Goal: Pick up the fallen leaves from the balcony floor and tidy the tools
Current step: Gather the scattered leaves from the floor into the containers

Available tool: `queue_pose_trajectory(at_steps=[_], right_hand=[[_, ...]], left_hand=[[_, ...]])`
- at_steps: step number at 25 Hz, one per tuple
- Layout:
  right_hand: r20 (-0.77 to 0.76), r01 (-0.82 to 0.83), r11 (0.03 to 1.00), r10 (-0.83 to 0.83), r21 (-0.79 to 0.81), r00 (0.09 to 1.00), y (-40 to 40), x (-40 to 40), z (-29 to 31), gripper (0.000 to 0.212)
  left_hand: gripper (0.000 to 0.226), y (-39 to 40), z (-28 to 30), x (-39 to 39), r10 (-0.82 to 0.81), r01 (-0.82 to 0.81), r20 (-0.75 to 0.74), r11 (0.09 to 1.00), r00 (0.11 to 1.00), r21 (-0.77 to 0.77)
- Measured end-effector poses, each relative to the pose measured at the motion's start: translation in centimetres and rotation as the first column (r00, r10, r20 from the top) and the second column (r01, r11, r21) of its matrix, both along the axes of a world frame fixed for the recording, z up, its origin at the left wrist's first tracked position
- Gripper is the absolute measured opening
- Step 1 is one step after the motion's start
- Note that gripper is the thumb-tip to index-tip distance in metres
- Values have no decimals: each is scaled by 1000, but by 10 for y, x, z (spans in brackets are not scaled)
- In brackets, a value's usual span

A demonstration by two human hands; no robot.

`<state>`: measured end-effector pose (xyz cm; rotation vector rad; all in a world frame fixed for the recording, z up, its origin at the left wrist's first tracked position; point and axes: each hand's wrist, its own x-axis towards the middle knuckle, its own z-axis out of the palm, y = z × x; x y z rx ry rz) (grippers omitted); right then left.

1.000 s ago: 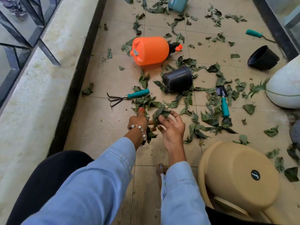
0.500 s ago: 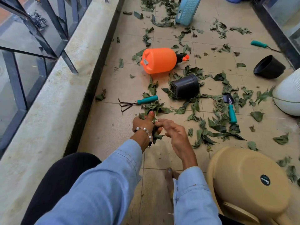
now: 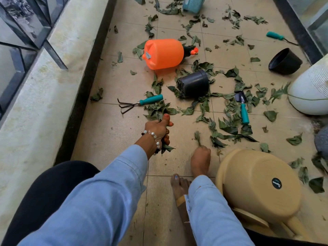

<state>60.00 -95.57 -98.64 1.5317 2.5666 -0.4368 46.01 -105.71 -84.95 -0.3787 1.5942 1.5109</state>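
Note:
Green fallen leaves [image 3: 229,125] lie scattered over the tiled balcony floor. My left hand [image 3: 158,130], with a bead bracelet, grips a bunch of leaves [image 3: 166,148] that sticks out below the fist. My right hand [image 3: 201,155] is low by the floor and pinches a single leaf [image 3: 197,136] that stands up from its fingers. A teal-handled hand rake [image 3: 140,103] lies just beyond my left hand. A teal-handled trowel [image 3: 243,107] lies among the leaves on the right. A third teal-handled tool [image 3: 276,36] lies far right.
An orange sprayer bottle [image 3: 163,54] lies on its side, with a tipped black pot [image 3: 194,84] in front of it and another black pot [image 3: 284,62] at right. A tan upturned basin [image 3: 257,183] sits by my right arm. A white planter [image 3: 312,93], teal basket [image 3: 193,4] and ledge [image 3: 44,89] border the floor.
My hands were together, the right passing leaves into the left. The right hand has moved down and right, and now pinches a new leaf. The left still grips its bunch.

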Motion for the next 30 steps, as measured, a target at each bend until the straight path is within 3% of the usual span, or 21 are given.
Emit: queue_pose_trajectory(at_steps=[3, 5, 7, 9, 12, 14, 19, 24, 26, 27, 29, 30], right_hand=[[-187, 35, 999, -40, -29, 982, 8, -6, 13, 26], [-300, 91, 994, -106, -63, 948, 19, -16, 19, 43], [-235, 10, 996, -31, -89, 972, 30, -29, 15, 67], [-110, -97, 988, 84, -116, 990, 36, -39, 4, 71], [-43, -224, 972, 222, -65, 974, 41, -47, -11, 42], [-62, -216, 976, 215, -7, 975, 39, -50, -16, 18], [-146, -35, 998, 27, -49, 989, 30, -26, -17, 21], [-83, -287, 958, 287, 16, 954, 32, -15, -20, 13], [-226, -178, 983, 165, -41, 960, 27, -11, -15, 15], [-346, -47, 992, 2, -120, 938, 25, -10, -7, 18], [-514, 281, 907, -412, -315, 753, 30, -10, 12, 33], [-519, 407, 842, -538, -354, 664, 35, -10, 19, 48]], left_hand=[[45, 5, -4, 2, 0, 0, -8, 1000, 1000, -26], [49, 6, -5, 0, 7, -7, 2, 999, 1000, -35], [51, 6, -8, -3, 18, -18, 9, 998, 1000, -60], [52, 6, -9, -6, 12, -11, 12, 996, 1000, -91], [55, 4, -10, -9, -14, 18, 48, 995, 999, -93], [57, 3, -11, -10, -17, 25, 80, 994, 997, -104], [60, 1, -11, -8, -35, 51, 124, 991, 992, -126], [57, 1, -9, -5, -37, 54, 125, 990, 991, -134], [56, 1, -8, -4, -33, 49, 120, 990, 992, -133], [55, 1, -8, -4, -31, 46, 114, 990, 993, -134], [54, 0, -9, -4, -30, 45, 107, 989, 994, -141], [54, 0, -10, -4, -33, 48, 106, 989, 994, -140]])
